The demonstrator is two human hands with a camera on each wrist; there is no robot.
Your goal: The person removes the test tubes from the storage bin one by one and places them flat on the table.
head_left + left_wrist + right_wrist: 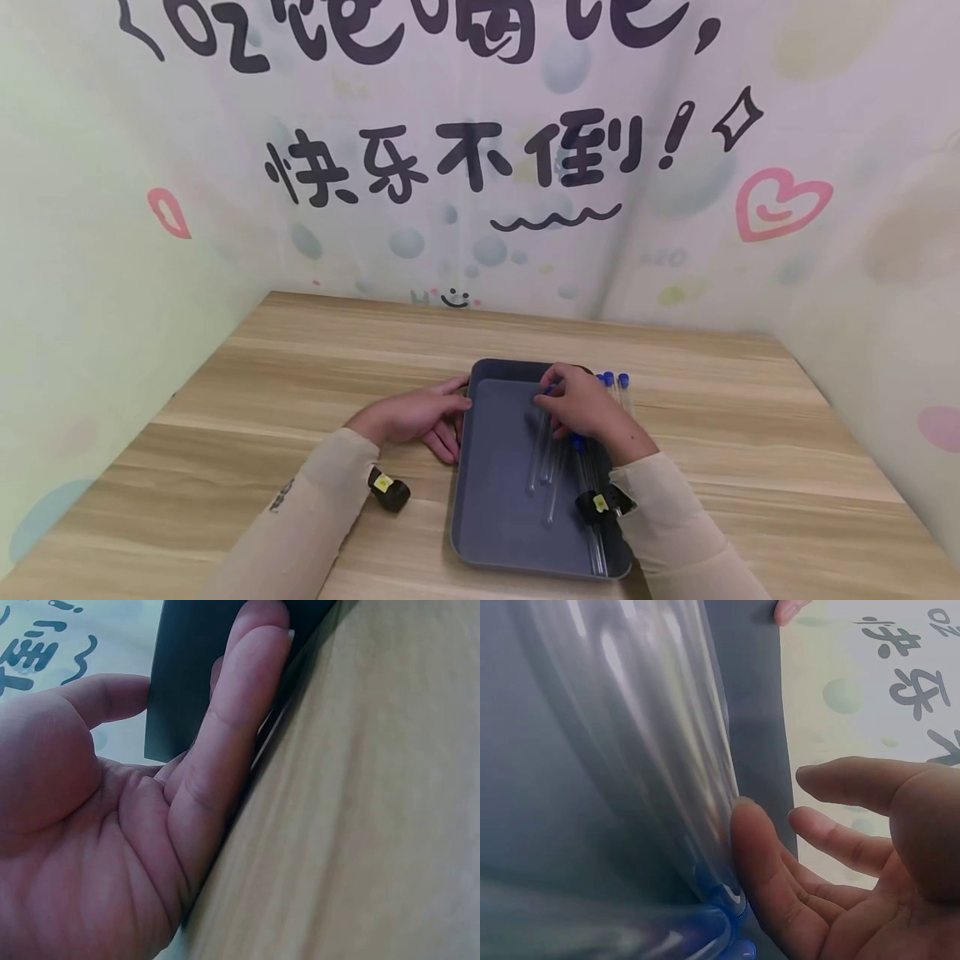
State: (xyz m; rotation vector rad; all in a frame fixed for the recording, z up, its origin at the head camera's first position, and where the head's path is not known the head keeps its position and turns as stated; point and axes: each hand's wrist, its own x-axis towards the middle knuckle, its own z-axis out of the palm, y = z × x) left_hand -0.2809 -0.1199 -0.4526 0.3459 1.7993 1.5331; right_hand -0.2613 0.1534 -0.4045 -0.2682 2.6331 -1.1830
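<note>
A dark grey tray (504, 500) lies on the table. My left hand (420, 419) is at its left side; in the left wrist view the thumb meets the edge and fairly straight fingers lie along the outer wall. Clear test tubes (552, 492) with blue caps rest in the tray, partly hidden by my right hand (588, 408). In the right wrist view, thumb and fingers are apart, and one fingertip is close to or against the tubes (660, 712) near their blue caps (735, 900). More tubes (597, 550) lie along the tray's right side, under the wrist.
Beyond the tray's right wall, more blue-capped tubes (624, 383) show behind my right hand. The wooden table (300, 358) meets a printed white cloth wall (450, 258) at the back. A black wrist camera (390, 490) sits on my left sleeve.
</note>
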